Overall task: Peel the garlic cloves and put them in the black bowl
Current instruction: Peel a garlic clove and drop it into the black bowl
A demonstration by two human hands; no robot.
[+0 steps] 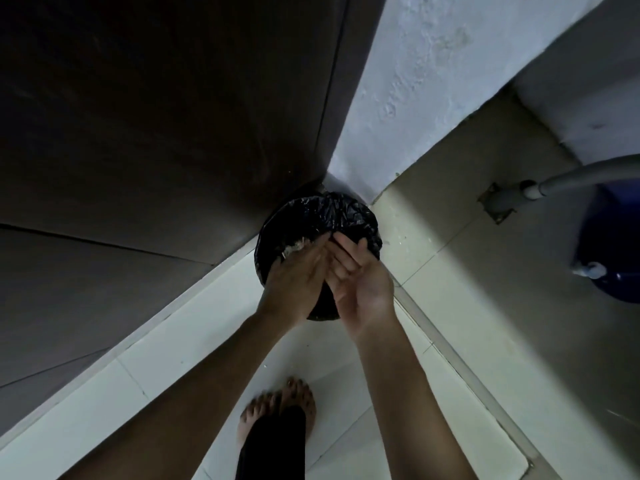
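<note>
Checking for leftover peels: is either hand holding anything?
Nothing gripped: left hand and right hand are open; pale scraps lie against the left hand, over the bin.

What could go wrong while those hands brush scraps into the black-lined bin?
1. The left hand and right hand hover over the near edge of the bin, so pale scraps might fall onto the floor tiles.
2. The bare foot stands close below; dropped scraps could be trodden about.

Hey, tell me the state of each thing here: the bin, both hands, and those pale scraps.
Bin: uncovered, lined with a black bag.
Left hand: fingers straight, over the bin.
Right hand: palm up, fingers relaxed, holds nothing visible.
Pale scraps: at the left fingertips.
</note>
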